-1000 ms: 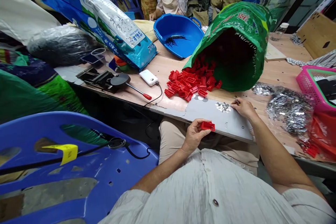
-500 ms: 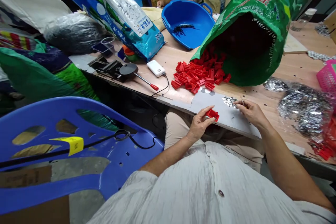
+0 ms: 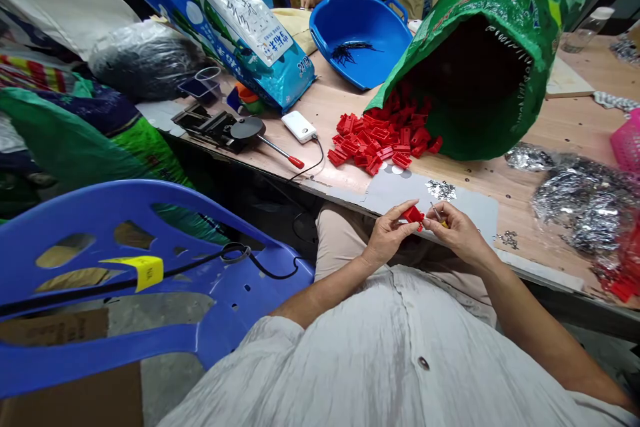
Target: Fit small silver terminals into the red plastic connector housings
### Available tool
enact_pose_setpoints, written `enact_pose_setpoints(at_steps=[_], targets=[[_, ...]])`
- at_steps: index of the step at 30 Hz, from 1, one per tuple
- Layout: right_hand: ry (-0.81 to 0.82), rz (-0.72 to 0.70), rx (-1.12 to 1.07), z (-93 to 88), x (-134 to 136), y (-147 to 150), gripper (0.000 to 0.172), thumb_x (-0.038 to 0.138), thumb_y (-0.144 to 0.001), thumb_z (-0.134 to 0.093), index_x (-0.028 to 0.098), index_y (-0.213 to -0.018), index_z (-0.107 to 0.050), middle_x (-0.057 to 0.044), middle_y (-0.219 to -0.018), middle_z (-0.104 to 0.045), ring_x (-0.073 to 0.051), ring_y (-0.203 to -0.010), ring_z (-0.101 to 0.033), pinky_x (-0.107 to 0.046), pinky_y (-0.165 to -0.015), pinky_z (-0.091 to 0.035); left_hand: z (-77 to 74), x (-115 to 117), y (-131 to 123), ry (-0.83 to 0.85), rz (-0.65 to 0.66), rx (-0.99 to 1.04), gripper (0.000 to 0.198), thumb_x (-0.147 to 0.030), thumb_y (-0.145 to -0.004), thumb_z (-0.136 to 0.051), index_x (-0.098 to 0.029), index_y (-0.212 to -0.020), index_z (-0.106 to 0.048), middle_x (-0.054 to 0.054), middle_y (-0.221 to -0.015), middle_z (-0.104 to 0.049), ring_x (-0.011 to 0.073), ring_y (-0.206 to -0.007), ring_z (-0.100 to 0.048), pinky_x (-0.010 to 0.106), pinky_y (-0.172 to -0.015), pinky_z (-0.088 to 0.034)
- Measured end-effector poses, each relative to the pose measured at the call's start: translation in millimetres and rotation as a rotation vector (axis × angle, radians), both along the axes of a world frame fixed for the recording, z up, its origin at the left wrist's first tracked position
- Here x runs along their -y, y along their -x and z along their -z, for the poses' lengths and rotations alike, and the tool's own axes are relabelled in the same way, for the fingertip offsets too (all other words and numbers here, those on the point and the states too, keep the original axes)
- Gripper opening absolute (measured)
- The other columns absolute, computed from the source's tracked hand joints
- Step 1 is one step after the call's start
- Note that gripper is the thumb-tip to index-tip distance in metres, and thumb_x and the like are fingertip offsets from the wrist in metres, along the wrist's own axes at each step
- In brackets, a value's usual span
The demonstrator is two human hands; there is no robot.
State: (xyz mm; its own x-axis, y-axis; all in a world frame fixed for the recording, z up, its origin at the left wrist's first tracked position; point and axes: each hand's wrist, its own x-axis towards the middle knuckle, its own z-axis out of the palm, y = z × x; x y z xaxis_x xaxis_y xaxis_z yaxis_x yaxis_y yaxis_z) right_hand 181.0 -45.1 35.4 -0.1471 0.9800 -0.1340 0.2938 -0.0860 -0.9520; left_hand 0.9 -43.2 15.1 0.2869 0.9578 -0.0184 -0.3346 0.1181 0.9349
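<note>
- Red clip (image 3: 413, 215), a small plastic piece, is pinched between the thumb and fingers of the left hand (image 3: 387, 240), at the near edge of the table (image 3: 560, 133), over the person's lap.
- Right hand (image 3: 457, 232) is just beside it, fingers closed on a thin metal pin (image 3: 436, 211) that points up and toward the clip; whether pin and clip touch cannot be told.
- Grey board (image 3: 475, 210) lies on the table edge right behind both hands, with a small scatter of shiny metal bits (image 3: 440, 189) on it.
- Pile of red clips (image 3: 380, 143) sits beyond the board, spilling from the mouth of a green sack (image 3: 480, 47) lying on its side.
- White power bank (image 3: 299, 126) with a cable lies left of the pile; a black tool with a red-tipped handle (image 3: 240, 133) is further left.
- Blue basin (image 3: 357, 33) stands at the far side, holding a few dark bits, next to a blue and white bag (image 3: 225, 13).
- Another person's hand (image 3: 307, 1) rests behind the basin.
- Crumpled silvery bags (image 3: 575, 193) lie at the right.
- Blue plastic chair (image 3: 125, 280) stands at the person's left.
</note>
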Motion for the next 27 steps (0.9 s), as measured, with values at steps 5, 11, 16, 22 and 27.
enact_pose_setpoints(at_steps=[5, 11, 16, 22, 27], targets=[[0.068, -0.033, -0.083, -6.3, 5, 1, 0.033, 0.054, -0.085, -0.06, 0.022, -0.09, -0.052, 0.002, -0.076, -0.061, -0.009, -0.052, -0.041, -0.024, -0.049, -0.032, 1.0, -1, -3, 0.145, 0.0, 0.19, 0.054, -0.027, -0.073, -0.077, -0.024, -0.125, -0.063, 0.0, -0.094, -0.067, 0.0098, -0.082, -0.06, 0.024, -0.08, -0.051], [0.035, -0.052, -0.051, -6.2, 8, -3, 0.032, 0.054, -0.087, -0.056, 0.023, -0.092, -0.05, 0.001, -0.08, -0.06, -0.01, -0.055, -0.043, -0.024, -0.05, -0.035, -0.7, -1, -4, 0.192, 0.027, 0.251, 0.054, -0.028, -0.072, -0.079, -0.024, -0.124, -0.063, 0.001, -0.094, -0.067, 0.0119, -0.085, -0.061, 0.026, -0.079, -0.053], [-0.059, -0.058, 0.131, -5.6, 10, -7, 0.032, 0.052, -0.091, -0.05, 0.024, -0.102, -0.057, -0.001, -0.082, -0.058, -0.014, -0.062, -0.049, -0.028, -0.058, -0.042, 6.9, -6, -2, 0.12, 0.027, 0.167, 0.052, -0.028, -0.072, -0.078, -0.023, -0.121, -0.064, 0.003, -0.101, -0.069, 0.0139, -0.091, -0.063, 0.028, -0.084, -0.051], [-0.249, -0.075, 0.459, 2.8, 12, -10, 0.034, 0.041, -0.095, -0.044, 0.026, -0.116, -0.066, -0.006, -0.09, -0.061, -0.021, -0.081, -0.059, -0.034, -0.076, -0.047, 14.5, -22, 8, -0.167, 0.014, -0.214, 0.038, -0.022, -0.072, -0.076, -0.02, -0.109, -0.067, 0.004, -0.106, -0.067, 0.0156, -0.095, -0.062, 0.027, -0.088, -0.049], [-0.249, -0.071, 0.538, 13.2, 9, -10, 0.027, 0.038, -0.092, -0.05, 0.027, -0.11, -0.067, -0.005, -0.095, -0.07, -0.02, -0.076, -0.063, -0.035, -0.077, -0.049, 14.4, -36, 14, -0.319, 0.052, -0.505, 0.038, -0.015, -0.071, -0.072, -0.021, -0.108, -0.069, 0.004, -0.102, -0.071, 0.0182, -0.094, -0.065, 0.03, -0.092, -0.048]])
